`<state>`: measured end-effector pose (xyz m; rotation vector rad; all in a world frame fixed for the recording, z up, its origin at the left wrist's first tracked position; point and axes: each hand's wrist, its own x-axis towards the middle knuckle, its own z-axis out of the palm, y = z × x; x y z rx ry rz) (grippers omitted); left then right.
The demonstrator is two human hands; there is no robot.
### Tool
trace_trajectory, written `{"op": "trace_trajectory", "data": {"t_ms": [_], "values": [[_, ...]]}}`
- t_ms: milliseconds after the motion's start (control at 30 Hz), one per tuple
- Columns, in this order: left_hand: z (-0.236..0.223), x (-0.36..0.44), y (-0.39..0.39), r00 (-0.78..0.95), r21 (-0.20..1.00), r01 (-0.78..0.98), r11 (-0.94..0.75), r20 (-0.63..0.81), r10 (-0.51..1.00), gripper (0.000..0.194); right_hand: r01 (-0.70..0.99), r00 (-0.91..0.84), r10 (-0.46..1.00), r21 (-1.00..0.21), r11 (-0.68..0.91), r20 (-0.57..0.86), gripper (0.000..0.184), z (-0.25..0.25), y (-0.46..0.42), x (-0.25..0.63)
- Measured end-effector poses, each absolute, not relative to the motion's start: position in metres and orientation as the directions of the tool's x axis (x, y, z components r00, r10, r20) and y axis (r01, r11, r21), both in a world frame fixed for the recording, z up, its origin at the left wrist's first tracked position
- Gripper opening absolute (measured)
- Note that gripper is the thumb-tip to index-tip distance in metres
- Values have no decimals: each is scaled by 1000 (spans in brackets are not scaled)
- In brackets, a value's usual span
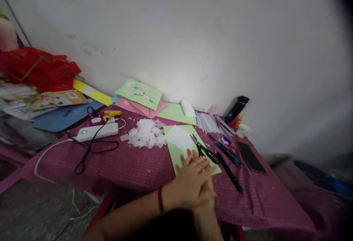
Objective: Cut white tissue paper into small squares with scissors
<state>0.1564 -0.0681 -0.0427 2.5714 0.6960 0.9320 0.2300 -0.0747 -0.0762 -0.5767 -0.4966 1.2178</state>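
My left hand (186,182), with a dark band at the wrist, lies across my right hand (207,193), palm to palm. The fingers of both are stretched out and somewhat spread, and any small thing between the palms would be hidden. Beneath the fingertips is a light green sheet of paper (174,154). On it rest a white sheet (178,138) and black-handled scissors (203,149), blades pointing away from me. Left of the sheet a heap of white paper scraps (147,133) is spread on the cloth. A black pen (230,173) lies right of my hands.
Rightward are a blue tool (227,153), a phone (250,157), white sticks (209,123) and a black tube (237,108). A painted green card (140,93) tops pink papers by the wall. A white power bank (97,132) with cables and a red bag (41,68) are leftward.
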Motion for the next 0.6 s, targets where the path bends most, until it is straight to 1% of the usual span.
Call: {"op": "trace_trajectory", "data": {"t_ms": [33, 67, 100, 167, 233, 267, 333, 367, 400, 433, 500, 533, 567, 600], "values": [[-44, 155, -73, 684, 447, 311, -839, 508, 524, 70, -740, 232, 973, -645, 190, 21, 48, -76, -77, 234], [-45, 153, -75, 669, 445, 293, -846, 537, 514, 73, -760, 206, 979, -630, 161, 2, 50, -75, -79, 234], [-44, 152, -74, 640, 458, 314, -832, 545, 541, 73, -771, 194, 981, -620, 148, -7, 50, -73, -81, 231], [-37, 150, -65, 510, 505, 404, -763, 569, 646, 62, -786, 166, 986, -605, 128, -7, 49, -68, -84, 219], [-30, 150, -52, 382, 545, 513, -663, 547, 745, 58, -808, 89, 996, -585, 70, -5, 51, -64, -85, 207], [-28, 152, -48, 375, 540, 529, -655, 543, 751, 58, -804, 105, 994, -587, 94, 16, 50, -63, -84, 202], [-29, 156, -44, 495, 519, 478, -709, 508, 705, 56, -784, 246, 968, -575, 234, 57, 48, -62, -82, 199], [-32, 157, -45, 519, 530, 463, -710, 488, 702, 55, -773, 306, 950, -565, 289, 67, 49, -63, -80, 199], [-34, 158, -45, 516, 538, 469, -700, 476, 712, 54, -773, 330, 942, -555, 307, 62, 50, -63, -79, 199], [-36, 158, -46, 501, 546, 482, -685, 470, 727, 55, -787, 310, 949, -547, 285, 47, 51, -64, -78, 200], [-36, 156, -46, 456, 565, 512, -647, 459, 762, 61, -825, 175, 985, -543, 154, 13, 53, -62, -74, 203], [-36, 154, -46, 407, 585, 534, -610, 454, 793, 61, -837, 102, 995, -540, 85, -1, 54, -60, -72, 206], [-35, 152, -47, 403, 591, 537, -602, 446, 799, 58, -837, 59, 998, -545, 53, 6, 53, -57, -68, 209], [-34, 151, -48, 429, 581, 515, -630, 462, 776, 56, -832, 90, 996, -550, 73, -4, 52, -55, -64, 211]]}}
